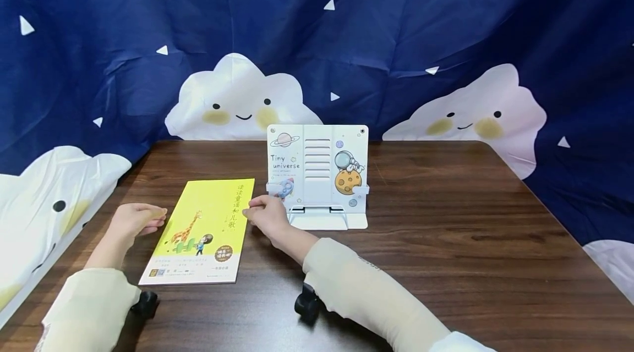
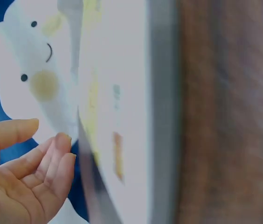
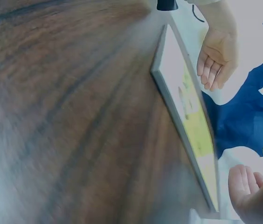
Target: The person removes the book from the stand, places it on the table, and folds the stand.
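A yellow book with a giraffe and a child on its cover lies flat on the wooden table. My left hand hovers just off its left edge; the left wrist view shows that hand with loosely bent fingers and nothing between thumb and fingers. On the opposite side, my right hand is at the book's right edge, its fingertips overlapping the cover in the head view. From the right wrist, the same hand has thumb and fingers apart, holding nothing; contact with the book is not visible there.
A white book stand printed with a planet, rocket and astronaut stands upright behind my right hand. The brown table extends to the right. Behind it hangs a dark blue cloth with smiling clouds.
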